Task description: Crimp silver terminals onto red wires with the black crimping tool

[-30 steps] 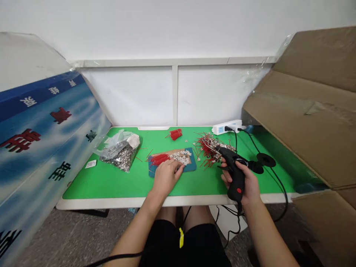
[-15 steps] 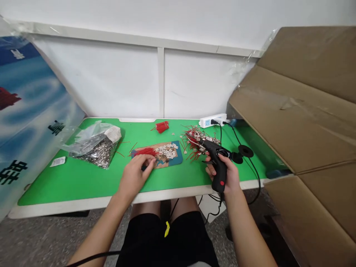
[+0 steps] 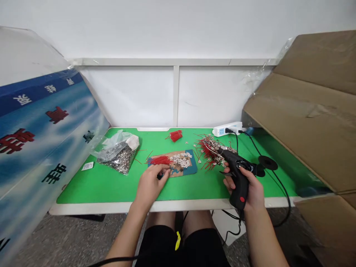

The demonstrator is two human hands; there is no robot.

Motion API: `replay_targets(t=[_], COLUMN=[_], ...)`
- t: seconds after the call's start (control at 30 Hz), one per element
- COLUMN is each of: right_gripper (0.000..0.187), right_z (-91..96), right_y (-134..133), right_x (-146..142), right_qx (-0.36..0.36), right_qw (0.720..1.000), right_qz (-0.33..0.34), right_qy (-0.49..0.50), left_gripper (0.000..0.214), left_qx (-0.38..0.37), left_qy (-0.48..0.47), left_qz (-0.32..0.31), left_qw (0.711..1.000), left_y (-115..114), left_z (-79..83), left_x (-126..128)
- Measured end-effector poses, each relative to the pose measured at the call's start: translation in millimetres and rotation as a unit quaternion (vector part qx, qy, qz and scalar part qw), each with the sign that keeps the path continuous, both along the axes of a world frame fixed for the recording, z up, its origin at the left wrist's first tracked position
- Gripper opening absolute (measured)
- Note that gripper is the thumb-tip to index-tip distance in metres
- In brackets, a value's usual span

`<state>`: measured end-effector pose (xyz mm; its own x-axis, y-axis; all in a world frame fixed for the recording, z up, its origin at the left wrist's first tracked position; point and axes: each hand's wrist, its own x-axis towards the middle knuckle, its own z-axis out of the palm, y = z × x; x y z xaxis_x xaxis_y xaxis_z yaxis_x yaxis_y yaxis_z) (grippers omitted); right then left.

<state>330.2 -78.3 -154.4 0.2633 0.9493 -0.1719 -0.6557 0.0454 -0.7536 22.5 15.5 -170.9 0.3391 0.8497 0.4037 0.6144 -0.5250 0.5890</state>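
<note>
In my right hand (image 3: 251, 185) is a black soldering gun (image 3: 239, 181), its handle wrapped by my fingers and its tip pointing left over a heap of red wires with metal tabs (image 3: 213, 152). A solder spool (image 3: 267, 163) sits at the gun's rear. My left hand (image 3: 151, 183) rests at the near edge of a cardboard piece (image 3: 178, 172), thumb and fingers drawn together; whatever lies between them is hidden. On that cardboard lie a row of red wires (image 3: 160, 160) and several silver metal tabs (image 3: 183, 160) at their right ends.
At the left of the green mat (image 3: 111, 189) lies a clear bag of metal parts (image 3: 119, 157), near a small white label (image 3: 88, 165). A red wire bundle (image 3: 176, 135) lies at the back. A power strip (image 3: 226, 129) stands back right, beside a large cardboard panel (image 3: 306, 111).
My view has turned a little, so everything sits further right and lower. Both hands keep nearly the same places over the table, and the soldering gun stays in my right hand.
</note>
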Motion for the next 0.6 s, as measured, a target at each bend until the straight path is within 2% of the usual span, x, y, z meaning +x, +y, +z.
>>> replay_targets(t=[0.2, 0.37, 0.6], right_gripper=[0.04, 0.04, 0.039], right_z=[4.7, 6.2, 9.1], right_y=[3.3, 4.1, 3.8], right_x=[-3.3, -3.6, -6.2], right_qx=[-0.026, -0.033, -0.045], right_qw=[0.999, 0.999, 0.999], right_qz=[0.025, 0.015, 0.006], right_qy=[-0.005, -0.008, -0.008], left_gripper=[0.016, 0.021, 0.019], left_qx=[0.025, 0.029, -0.005], left_qy=[0.047, 0.047, 0.046], left_qz=[0.003, 0.015, 0.024], left_qw=[0.999, 0.998, 0.999], left_y=[1.8, 2.5, 2.3], left_z=[1.0, -1.1, 2.1], left_x=[1.8, 1.5, 3.0])
